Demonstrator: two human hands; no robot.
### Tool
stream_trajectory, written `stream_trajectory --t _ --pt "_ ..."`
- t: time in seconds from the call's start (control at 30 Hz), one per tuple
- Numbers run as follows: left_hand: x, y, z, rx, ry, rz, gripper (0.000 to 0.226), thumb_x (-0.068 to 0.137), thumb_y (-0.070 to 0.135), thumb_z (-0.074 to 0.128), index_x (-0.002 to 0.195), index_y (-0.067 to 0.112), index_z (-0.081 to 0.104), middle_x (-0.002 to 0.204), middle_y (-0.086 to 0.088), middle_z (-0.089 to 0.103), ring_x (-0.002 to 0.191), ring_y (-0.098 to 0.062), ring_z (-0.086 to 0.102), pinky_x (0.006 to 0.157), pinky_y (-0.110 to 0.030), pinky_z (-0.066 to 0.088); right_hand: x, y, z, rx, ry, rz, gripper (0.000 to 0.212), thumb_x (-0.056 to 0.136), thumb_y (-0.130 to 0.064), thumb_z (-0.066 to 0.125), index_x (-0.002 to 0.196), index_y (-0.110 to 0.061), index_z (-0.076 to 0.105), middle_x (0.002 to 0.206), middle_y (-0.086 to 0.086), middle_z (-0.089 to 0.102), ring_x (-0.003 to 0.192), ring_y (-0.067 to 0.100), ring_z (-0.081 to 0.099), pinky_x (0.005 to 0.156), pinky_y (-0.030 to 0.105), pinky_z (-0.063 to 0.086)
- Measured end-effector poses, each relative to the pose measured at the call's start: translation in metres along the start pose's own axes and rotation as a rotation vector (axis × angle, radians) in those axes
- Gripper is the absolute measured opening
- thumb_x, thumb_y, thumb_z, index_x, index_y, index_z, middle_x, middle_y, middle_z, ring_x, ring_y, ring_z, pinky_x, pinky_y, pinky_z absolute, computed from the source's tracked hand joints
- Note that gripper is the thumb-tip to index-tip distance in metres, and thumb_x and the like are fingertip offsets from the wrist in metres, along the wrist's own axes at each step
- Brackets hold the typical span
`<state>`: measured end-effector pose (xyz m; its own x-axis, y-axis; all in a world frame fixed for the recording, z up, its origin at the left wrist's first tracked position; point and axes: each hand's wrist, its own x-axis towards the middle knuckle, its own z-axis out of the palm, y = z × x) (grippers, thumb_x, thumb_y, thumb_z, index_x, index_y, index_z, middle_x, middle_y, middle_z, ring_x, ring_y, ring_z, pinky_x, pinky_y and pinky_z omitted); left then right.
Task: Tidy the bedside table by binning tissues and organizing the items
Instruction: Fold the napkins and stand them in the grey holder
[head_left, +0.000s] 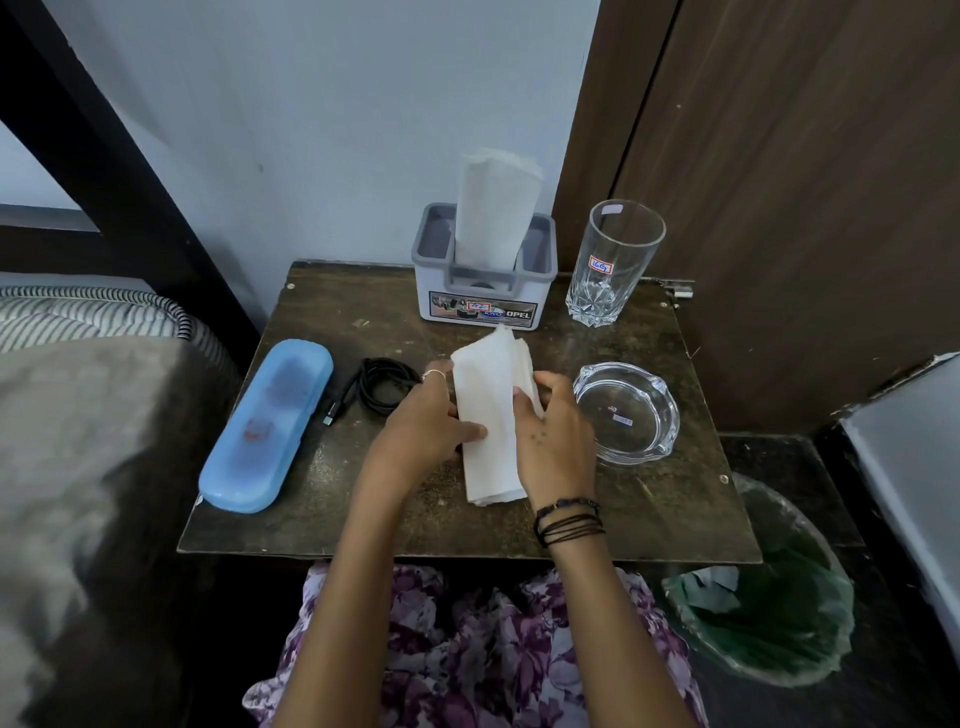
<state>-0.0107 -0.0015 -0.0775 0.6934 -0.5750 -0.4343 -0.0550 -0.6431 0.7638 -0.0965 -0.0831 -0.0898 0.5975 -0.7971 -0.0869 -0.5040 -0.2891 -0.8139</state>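
A folded stack of white tissues lies in the middle of the dark bedside table. My left hand grips its left edge, thumb on top. My right hand holds its right edge with curled fingers. Behind it a grey holder stands with upright tissues in it. A green-lined bin holding a crumpled tissue sits on the floor at the right.
A blue case and a coiled black cable lie at the left. A glass ashtray sits at the right, a tall glass behind it. A bed borders the left, a wooden door the right.
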Motion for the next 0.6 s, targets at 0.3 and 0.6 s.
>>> stream_trajectory --t 0.3,0.6 --pt "0.002 -0.006 -0.001 -0.44 0.072 0.099 0.021 0.085 0.002 0.063 0.1 0.014 0.054 0.088 0.002 0.063 0.085 -0.016 0.062 0.065 -0.022 0.049 0.004 -0.002 -0.008 0.453 -0.145 0.077 0.049 0.085 -0.034 0.062 0.128 -0.021 0.042 0.105 -0.01 0.058 0.093 0.005 0.059 0.072 0.02 0.047" --pt "-0.006 0.01 -0.009 -0.31 0.267 0.441 0.026 0.084 0.004 0.063 0.1 0.024 0.059 0.092 0.019 0.061 0.078 0.006 0.061 0.068 -0.007 0.051 0.004 -0.002 -0.007 0.29 -0.053 -0.18 0.03 0.09 -0.014 0.056 0.117 -0.016 0.043 0.107 0.001 0.062 0.093 0.016 0.059 0.062 0.01 0.045"
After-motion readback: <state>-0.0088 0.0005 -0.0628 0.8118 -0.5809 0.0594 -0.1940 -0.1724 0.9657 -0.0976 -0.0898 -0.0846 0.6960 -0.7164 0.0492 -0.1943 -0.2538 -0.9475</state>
